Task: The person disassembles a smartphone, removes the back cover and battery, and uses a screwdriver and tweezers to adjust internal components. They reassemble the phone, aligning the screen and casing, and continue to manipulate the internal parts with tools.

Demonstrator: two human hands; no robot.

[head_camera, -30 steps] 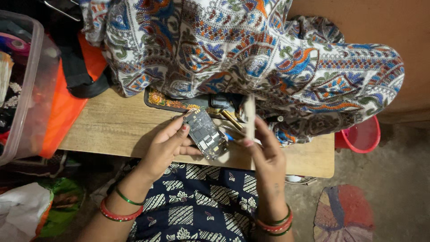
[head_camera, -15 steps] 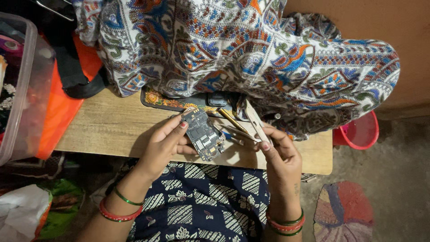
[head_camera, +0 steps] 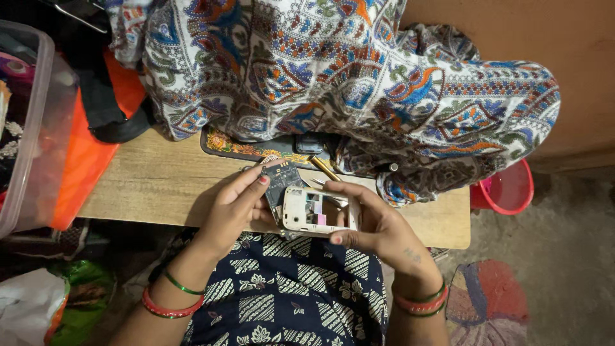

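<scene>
My left hand grips a dark circuit board by its edge, tilted over the front of the wooden table. My right hand holds a white phone casing lying sideways, its open inside facing up, right against the lower side of the board. Both hands hover just above the table's near edge, over my lap in patterned dark cloth. Thin metal tools lie on the table just behind the casing.
A large patterned cloth is heaped over the back of the table. A decorated flat tray peeks out beneath it. A clear plastic bin and orange fabric sit at left. A red bucket stands on the floor at right.
My right hand picked up the white casing and brought it leftwards against the circuit board. My left hand kept hold of the board, shifting it slightly.
</scene>
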